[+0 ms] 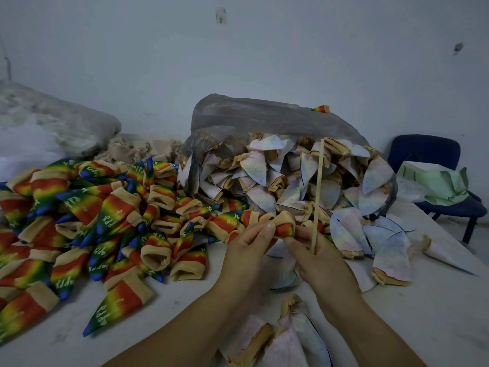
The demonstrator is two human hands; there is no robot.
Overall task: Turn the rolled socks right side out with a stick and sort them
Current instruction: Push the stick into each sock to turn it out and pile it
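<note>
Step in hand: turning one sock; sock (285, 226) is held off the table (423, 327) between both hands, just in front of the heaps; beige cuff and red-orange side showing outward, so judged near right side out

Left hand (246, 250): thumb and fingers curled, pinching the sock's left end; right hand (322, 258): fingers curled, gripping the stick (318, 186) near its lower end, thumb tip against the sock; stick roughly upright and outside the sock

Next move, judged: pull the cuff straight, then drop the sock on the rainbow pile (105, 215) at left, without snagging the stick; take the next from the pale unturned heap (304, 181) spilling out of the plastic bag (264, 115)

Room: bare table near the person, left of the forearms; a few pale socks (291, 337) lie under the wrists; table edge runs at right, chair (428, 152) beyond it
</note>
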